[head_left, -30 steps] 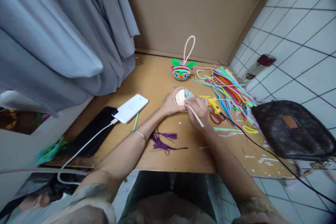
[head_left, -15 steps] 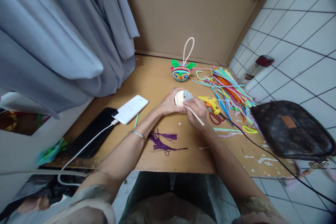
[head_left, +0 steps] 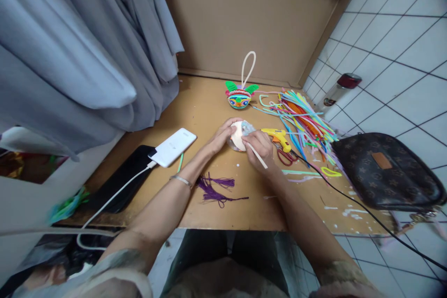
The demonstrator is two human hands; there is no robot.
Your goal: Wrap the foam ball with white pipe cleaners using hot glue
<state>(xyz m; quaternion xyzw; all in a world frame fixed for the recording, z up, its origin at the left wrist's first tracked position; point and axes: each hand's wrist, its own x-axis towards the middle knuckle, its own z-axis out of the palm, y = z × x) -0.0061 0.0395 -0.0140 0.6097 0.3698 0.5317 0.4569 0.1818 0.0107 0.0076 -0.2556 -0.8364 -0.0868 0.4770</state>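
Observation:
My left hand (head_left: 222, 135) is wrapped round the left side of a ball (head_left: 238, 136), which is covered by a cream band across its middle with clear, greyish surface showing on either side. Pinched in my right hand (head_left: 259, 146) is a cream pipe cleaner (head_left: 258, 156); its free end sticks out toward me, and its other end meets the ball under my fingers. Just right of that hand lies a yellow glue gun (head_left: 278, 138), with red-handled scissors (head_left: 287, 157) beside it. Behind the ball stands a colourful animal-head ornament (head_left: 239, 98) with green ears and a cream loop.
Multicoloured pipe cleaners (head_left: 307, 118) lie in a heap at the right, near a brown patterned bag (head_left: 387, 172). Purple tassels (head_left: 213, 189) rest between my forearms. A white power bank-like device (head_left: 174, 146) with a cable lies left. The glue gun's black cord (head_left: 335, 187) crosses the table's right side.
The ball has turned in my left hand, so more clear surface shows on its left side. My left fingers have shifted over its top; my right hand still holds the pipe cleaner.

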